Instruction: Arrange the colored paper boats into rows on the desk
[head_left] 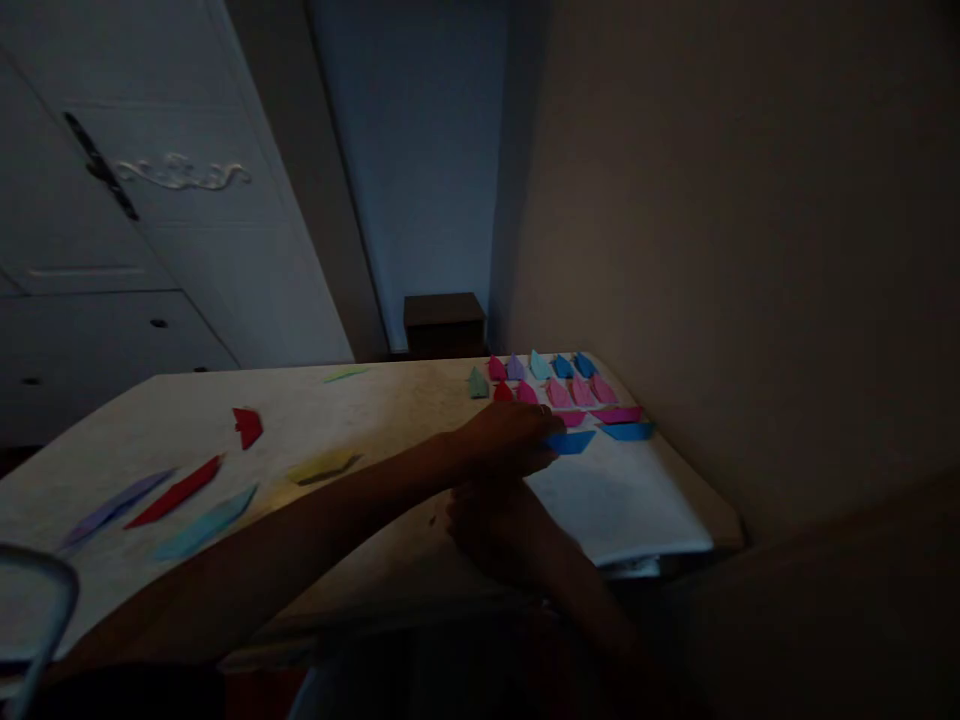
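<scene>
My left hand point(510, 438) reaches across to the right side of the table. Its fingers are closed at the near end of a blue folded paper boat point(574, 442), at the front of a group of paper boats. Below and partly behind it, my right hand point(495, 525) is curled over the table near its front edge; whatever its fingers may hold is hidden. Beside the left hand lie a pink boat point(574, 419), a magenta boat point(619, 414) and another blue boat point(628, 431). Behind them, several pink, red, purple, green and blue boats stand in rows.
On the left of the table point(405, 400) lie a purple boat point(124, 503), two red ones, a light blue one point(210, 522) and a yellow one point(322, 467). A white sheet point(630, 500) covers the right corner beside the wall point(750, 250). A curved metal bar point(64, 585) is at lower left.
</scene>
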